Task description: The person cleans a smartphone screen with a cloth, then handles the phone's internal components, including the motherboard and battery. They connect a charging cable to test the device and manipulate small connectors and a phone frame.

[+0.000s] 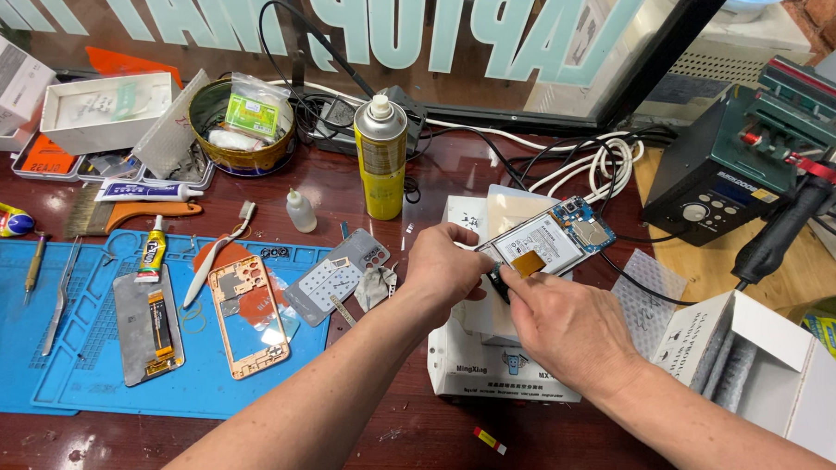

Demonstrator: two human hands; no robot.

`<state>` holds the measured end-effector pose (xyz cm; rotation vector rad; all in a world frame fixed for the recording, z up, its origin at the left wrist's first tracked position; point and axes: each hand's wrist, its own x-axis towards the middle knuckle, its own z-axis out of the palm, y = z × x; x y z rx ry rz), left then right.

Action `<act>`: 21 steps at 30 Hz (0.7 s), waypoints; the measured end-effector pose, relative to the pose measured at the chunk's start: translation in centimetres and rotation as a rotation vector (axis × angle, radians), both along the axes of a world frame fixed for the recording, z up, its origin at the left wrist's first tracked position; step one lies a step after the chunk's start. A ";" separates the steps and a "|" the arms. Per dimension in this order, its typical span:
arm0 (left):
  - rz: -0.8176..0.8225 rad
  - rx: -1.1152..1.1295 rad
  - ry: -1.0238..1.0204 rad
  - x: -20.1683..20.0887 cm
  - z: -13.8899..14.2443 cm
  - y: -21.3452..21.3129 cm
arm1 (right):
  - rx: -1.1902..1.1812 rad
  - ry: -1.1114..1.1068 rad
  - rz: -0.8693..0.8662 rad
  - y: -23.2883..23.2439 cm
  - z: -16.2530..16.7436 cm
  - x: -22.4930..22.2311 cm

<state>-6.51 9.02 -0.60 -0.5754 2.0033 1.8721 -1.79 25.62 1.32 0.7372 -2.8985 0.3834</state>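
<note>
While both hands meet over the opened phone [552, 240] at about 1 o'clock from frame centre, teardown looks well under way, not finished. Phone has its back off: white battery label and blue board at its top end exposed. It lies tilted on a white box-like unit [501, 363] on the bench [411, 439]. Left hand [445, 268] pinches the phone's near edge, grip closed on it. Right hand [563, 323] has fingertips pressed together at a small amber tab [528, 263] on the phone; cannot tell if it lifts or presses it.

Already off, judging by layout: orange mid frame [248, 314], screen panel [148, 323] with flex, grey back cover [342, 274], all at 9 o'clock on the blue mat [79, 381]. Left to do, likely: battery and board are in the body. Yellow spray can [381, 160] at 12 o'clock, hot-air station [730, 176] at 2 o'clock, both untouched.
</note>
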 end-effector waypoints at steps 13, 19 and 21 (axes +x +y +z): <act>0.010 -0.073 -0.016 0.0 0.8 0.0 | 0.111 -0.023 -0.025 -1.1 0.4 -0.3; 0.015 -0.048 -0.011 -0.1 0.5 -0.1 | 0.107 -0.187 -0.120 -1.2 0.2 -0.8; 0.011 -0.039 -0.020 -0.1 0.4 0.1 | 0.025 -0.345 -0.215 -0.6 0.4 -1.2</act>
